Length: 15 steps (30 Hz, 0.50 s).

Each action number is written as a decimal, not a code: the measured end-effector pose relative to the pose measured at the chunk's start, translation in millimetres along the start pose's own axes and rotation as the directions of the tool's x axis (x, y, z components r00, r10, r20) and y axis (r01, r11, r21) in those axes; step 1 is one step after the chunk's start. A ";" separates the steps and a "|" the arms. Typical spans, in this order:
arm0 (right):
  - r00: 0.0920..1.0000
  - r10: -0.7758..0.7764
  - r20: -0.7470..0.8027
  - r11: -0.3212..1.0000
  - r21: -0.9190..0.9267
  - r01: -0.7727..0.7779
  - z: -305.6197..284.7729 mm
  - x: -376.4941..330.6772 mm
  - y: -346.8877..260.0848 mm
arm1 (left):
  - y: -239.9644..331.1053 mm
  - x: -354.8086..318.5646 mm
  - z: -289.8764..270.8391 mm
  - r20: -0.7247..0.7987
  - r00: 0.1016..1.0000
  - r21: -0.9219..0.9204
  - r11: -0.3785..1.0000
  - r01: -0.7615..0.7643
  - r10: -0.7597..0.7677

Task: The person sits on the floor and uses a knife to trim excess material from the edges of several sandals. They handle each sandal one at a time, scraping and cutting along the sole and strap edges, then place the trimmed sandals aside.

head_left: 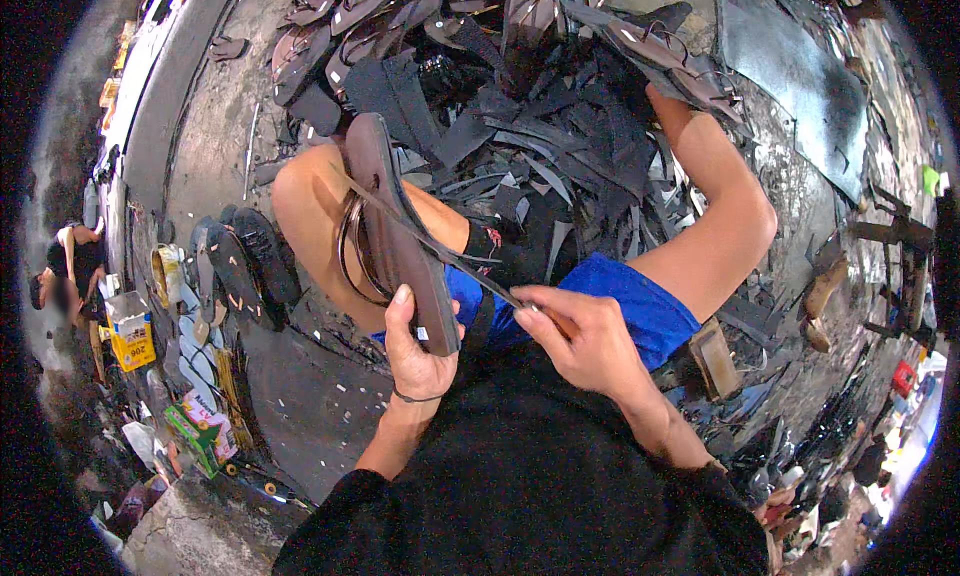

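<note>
My left hand (pixel 418 354) grips the heel end of a brown flip-flop (pixel 395 231), thumb on its face and fingers wrapped around the edge. The sandal stands tilted above my lap, toe end away from me, its dark strap (pixel 352 246) hanging out on the left side. My right hand (pixel 585 341) is closed on the wooden handle of a long, thin knife (pixel 470 272). The blade slants up and left across the sandal, its far end reaching past the left edge. Whether the blade touches the sole, I cannot tell.
Finished-looking sandals (pixel 385 21) are heaped at the far side, with more (pixel 650 61) at upper right. Black offcuts (pixel 560 141) pile between my legs. Dark soles (pixel 245 261) and a yellow box (pixel 130 331) are at left. Another person (pixel 75 256) sits at far left.
</note>
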State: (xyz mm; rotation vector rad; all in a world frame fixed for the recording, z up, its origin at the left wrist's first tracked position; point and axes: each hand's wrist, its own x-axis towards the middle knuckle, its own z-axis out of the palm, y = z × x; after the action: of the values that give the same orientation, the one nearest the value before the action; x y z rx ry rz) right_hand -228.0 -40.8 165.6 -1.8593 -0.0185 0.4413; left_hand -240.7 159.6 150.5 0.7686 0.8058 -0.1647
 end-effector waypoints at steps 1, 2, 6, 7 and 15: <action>0.999 0.046 0.024 0.999 -0.027 -0.046 1.5 11.0 -3.6 | 0.7 -1.0 -2.3 0.017 1.000 -0.009 1.000 0.014 -0.014; 0.999 -0.024 -0.029 0.999 -0.037 0.023 9.1 21.1 -1.7 | 1.0 -1.7 -5.6 0.033 0.999 -0.018 1.000 0.018 -0.018; 0.928 -0.262 -0.265 0.963 -0.133 0.234 55.0 59.3 23.1 | 3.0 2.4 -4.2 0.072 0.997 -0.166 0.985 0.041 -0.029; 0.907 -0.297 -0.299 0.951 -0.179 0.253 62.8 69.4 24.9 | 1.3 3.0 -1.8 0.068 0.997 -0.199 0.979 0.032 -0.018; 0.849 -0.329 -0.414 0.933 -0.282 0.224 80.0 151.0 12.6 | -5.6 4.1 0.5 0.127 0.992 -0.221 0.975 0.021 0.008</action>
State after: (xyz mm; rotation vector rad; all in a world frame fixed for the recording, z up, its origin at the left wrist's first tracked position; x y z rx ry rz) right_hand -115.0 62.9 89.1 -2.1035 -0.0215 -0.2191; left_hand -239.8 155.8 144.7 0.5384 0.6920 -0.1254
